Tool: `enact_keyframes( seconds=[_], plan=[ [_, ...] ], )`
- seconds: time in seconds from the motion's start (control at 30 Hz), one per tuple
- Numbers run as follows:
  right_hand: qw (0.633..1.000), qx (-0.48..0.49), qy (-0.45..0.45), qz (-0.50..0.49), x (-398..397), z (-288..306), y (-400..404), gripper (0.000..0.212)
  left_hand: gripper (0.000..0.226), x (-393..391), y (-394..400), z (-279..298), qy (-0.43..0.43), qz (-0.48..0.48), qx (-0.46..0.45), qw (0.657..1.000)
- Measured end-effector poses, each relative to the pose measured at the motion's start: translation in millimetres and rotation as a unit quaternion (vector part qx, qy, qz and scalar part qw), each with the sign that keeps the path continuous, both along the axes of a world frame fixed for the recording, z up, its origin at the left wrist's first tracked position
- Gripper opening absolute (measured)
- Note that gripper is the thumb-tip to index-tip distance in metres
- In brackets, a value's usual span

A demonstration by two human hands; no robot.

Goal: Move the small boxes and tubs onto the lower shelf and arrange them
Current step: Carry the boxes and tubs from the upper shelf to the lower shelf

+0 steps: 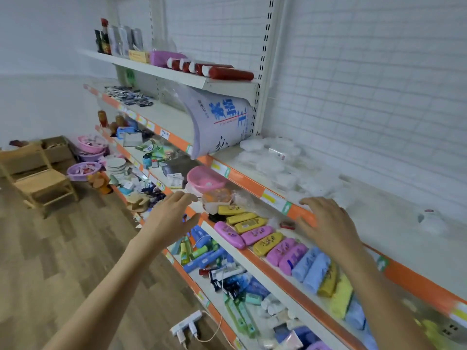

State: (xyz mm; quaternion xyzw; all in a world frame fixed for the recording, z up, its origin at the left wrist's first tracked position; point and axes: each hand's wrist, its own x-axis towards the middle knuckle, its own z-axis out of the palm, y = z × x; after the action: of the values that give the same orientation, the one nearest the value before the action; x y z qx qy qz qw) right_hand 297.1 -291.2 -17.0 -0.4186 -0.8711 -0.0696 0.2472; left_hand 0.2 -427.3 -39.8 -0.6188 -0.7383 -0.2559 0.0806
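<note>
Head view: left hand (pixel 168 218) and right hand (pixel 326 223), both spread with fingers loose, holding nothing, hover before the orange-edged white metal shelf (pixel 252 184). Rounded glossy plastic soap boxes (pixel 255 234), pink, yellow and blue, lie rowed on the lower shelf (pixel 267 270); clear plastic tubs (pixel 271 165) sit above.

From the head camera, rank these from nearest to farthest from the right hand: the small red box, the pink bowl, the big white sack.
From the right hand:
1. Small red box, just left of its fingers, under the orange shelf edge.
2. Pink bowl, farther left.
3. Big white sack, up-left, one shelf higher.
</note>
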Motion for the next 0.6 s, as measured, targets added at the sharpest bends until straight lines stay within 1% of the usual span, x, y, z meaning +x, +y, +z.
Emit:
enact_keyframes(
  seconds=[0.1,0.17,0.3,0.4,0.47,0.6],
  plan=[
    [1.0,0.008,0.012,-0.014,-11,8,41,0.032,0.034,-19,57,9,0.022,-0.035,0.008,0.999],
    [1.0,0.004,0.022,-0.02,-21,12,70,0.031,0.037,-29,98,17,0.046,-0.057,0.008,0.997],
    [0.998,-0.033,0.031,-0.04,-48,18,138,0.033,0.037,-43,187,31,0.033,-0.086,0.008,0.996],
    [0.996,-0.078,0.021,-0.047,-71,13,184,0.035,0.042,-46,248,35,0.064,-0.108,-0.04,0.991],
    [0.992,-0.119,0.009,-0.044,-84,9,212,0.033,0.046,-47,284,29,0.08,-0.152,-0.058,0.983],
    [0.965,-0.255,0.061,-0.024,-102,5,250,0.037,0.061,-49,340,5,0.112,-0.211,-0.122,0.963]
  ],
)
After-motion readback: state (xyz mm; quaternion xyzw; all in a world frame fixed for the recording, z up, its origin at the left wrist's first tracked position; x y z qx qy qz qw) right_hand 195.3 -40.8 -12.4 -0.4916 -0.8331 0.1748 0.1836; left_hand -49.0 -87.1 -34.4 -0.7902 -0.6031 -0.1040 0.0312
